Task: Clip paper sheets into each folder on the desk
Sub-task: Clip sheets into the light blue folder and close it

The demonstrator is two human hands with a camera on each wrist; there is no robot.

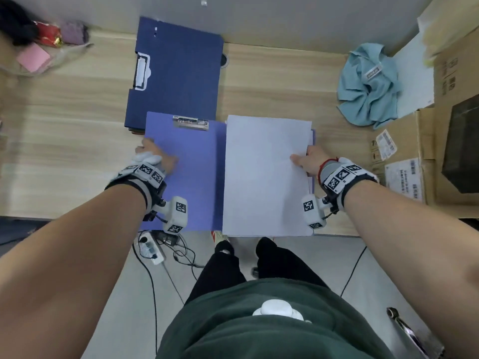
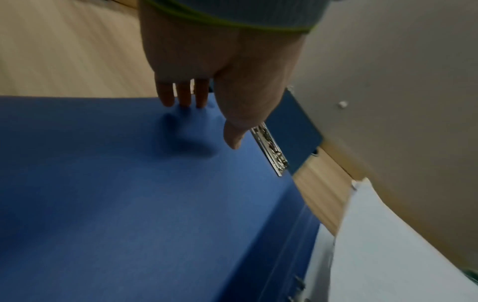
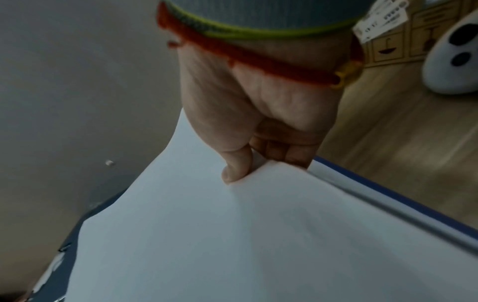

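An open light-blue folder (image 1: 191, 174) lies at the desk's front edge, a metal clip (image 1: 191, 122) at the top of its left half. My left hand (image 1: 155, 158) rests flat on that left half with straight fingers (image 2: 181, 96) touching its surface (image 2: 129, 194). A stack of white paper sheets (image 1: 264, 177) covers the right half. My right hand (image 1: 307, 160) pinches the stack's right edge, thumb (image 3: 236, 165) on top and fingers underneath, lifting the sheets (image 3: 232, 245) slightly. A darker blue folder (image 1: 176, 73) with its own clip (image 1: 141, 71) lies closed behind.
A crumpled teal cloth (image 1: 368, 86) lies at the back right. Cardboard boxes (image 1: 427, 156) crowd the desk's right side. Pink, red and purple items (image 1: 49, 45) sit at the back left. A power strip and cables (image 1: 155, 250) lie on the floor below the desk edge.
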